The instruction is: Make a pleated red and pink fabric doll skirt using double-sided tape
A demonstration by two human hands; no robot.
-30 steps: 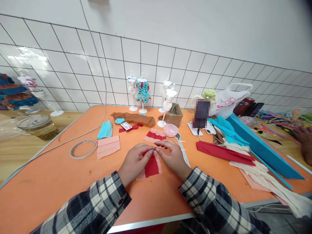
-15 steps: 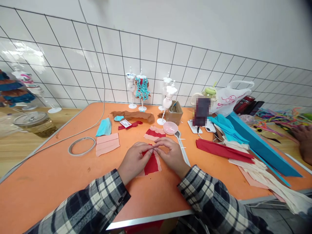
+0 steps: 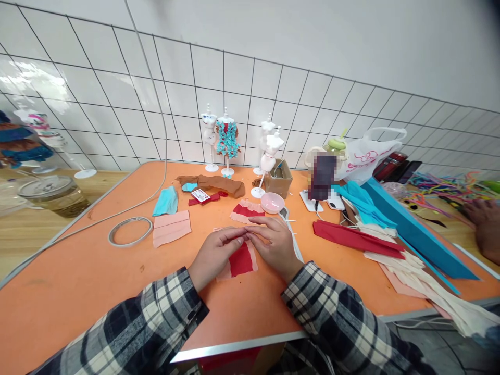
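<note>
My left hand (image 3: 216, 253) and my right hand (image 3: 274, 245) meet at the fingertips above the orange table, thumbs and forefingers pinched together. Whatever lies between the fingertips is too small or hidden to make out. Right under them is a red and pink crepe paper piece (image 3: 242, 263), its upper part covered by the fingers. Just beyond the hands lies a second red and pink crepe paper piece (image 3: 247, 210), beside a small pink bowl (image 3: 272, 202). A pink crepe paper sheet (image 3: 172, 229) is left of my left hand.
A roll of tape (image 3: 130, 232) and a blue crepe paper piece (image 3: 165, 201) lie left. Small white dress forms (image 3: 269, 151) and a cardboard box (image 3: 278, 179) stand behind. Folded red crepe paper (image 3: 357, 239) and a phone (image 3: 322, 174) are right. Another person's hand (image 3: 486, 219) is far right.
The fingers shift slightly while both hands stay pinched together over the same crepe paper piece. The whole view has moved a little; nothing else visibly changes place.
</note>
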